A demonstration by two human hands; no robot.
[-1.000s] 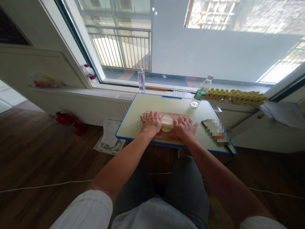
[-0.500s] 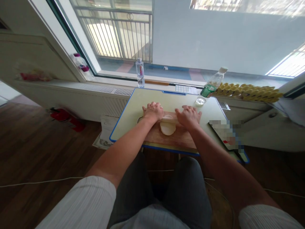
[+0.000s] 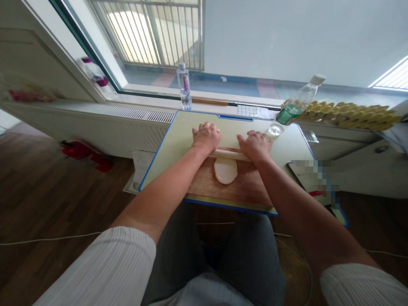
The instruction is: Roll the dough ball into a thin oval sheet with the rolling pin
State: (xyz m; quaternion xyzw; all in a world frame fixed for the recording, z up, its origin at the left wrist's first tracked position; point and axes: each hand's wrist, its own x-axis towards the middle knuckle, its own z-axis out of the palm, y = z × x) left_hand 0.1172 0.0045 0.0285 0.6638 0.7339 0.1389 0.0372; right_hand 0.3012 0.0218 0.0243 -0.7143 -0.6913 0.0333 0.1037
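While both palms press flat on the thin pale wooden rolling pin (image 3: 228, 154), the left hand (image 3: 206, 136) at its 9 o'clock end and the right hand (image 3: 255, 145) at its 3 o'clock end, the fingers lie spread and stretched forward over the pin, not curled round it. A flat oval of white dough (image 3: 225, 170) lies on the brown wooden board (image 3: 251, 187), just at 6 o'clock of the pin and touching it. That board rests on the pale green tabletop with a blue edge (image 3: 178, 140). At 1 o'clock from the right hand stand a small clear glass dish (image 3: 274, 129) and a tilted plastic bottle with a green label (image 3: 298, 104); a clear water bottle (image 3: 184, 86) stands on the sill at 11 o'clock. By my reading this is the far end of a rolling stroke; the next move calls for even downward pressure while drawing the pin back over the dough
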